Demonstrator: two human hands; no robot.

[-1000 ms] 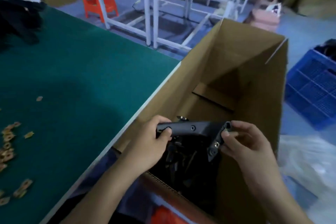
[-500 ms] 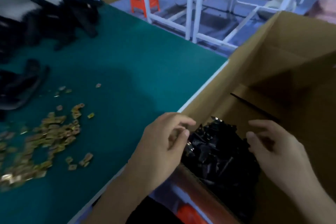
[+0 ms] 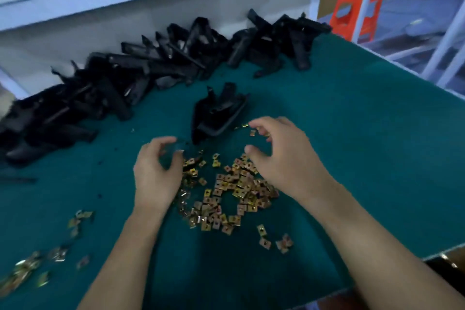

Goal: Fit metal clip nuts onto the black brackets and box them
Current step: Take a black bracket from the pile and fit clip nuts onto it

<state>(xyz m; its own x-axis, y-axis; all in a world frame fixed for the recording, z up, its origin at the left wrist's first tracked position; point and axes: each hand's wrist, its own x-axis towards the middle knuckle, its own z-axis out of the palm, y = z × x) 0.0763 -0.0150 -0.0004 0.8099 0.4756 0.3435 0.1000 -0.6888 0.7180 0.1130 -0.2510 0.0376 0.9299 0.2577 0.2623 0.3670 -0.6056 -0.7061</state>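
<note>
The left hand point(image 3: 156, 171) hovers palm-down with thumb and fingers bent into a loose C and green mat showing through the gap. It grasps nothing. The right hand point(image 3: 281, 156) hangs just right of it, fingers drooping and relaxed, also empty as far as the blur allows.

Directly beneath and between them lies the pile of brass-coloured clip nuts point(image 3: 234, 191), spread on the green table point(image 3: 352, 133). Just beyond the fingertips sits a small stack of black brackets point(image 3: 219, 113), apart from the long heap of brackets point(image 3: 151, 68) along the far edge. More stray nuts point(image 3: 27, 269) lie at the near left. A corner of the cardboard box point(image 3: 455, 255) shows at the near right.

This looks like the start of a fresh fitting cycle. The next move calls for pinching one nut free of the tangle and lifting a bracket from the near stack. The nut's open side must then be turned toward the bracket's edge.
</note>
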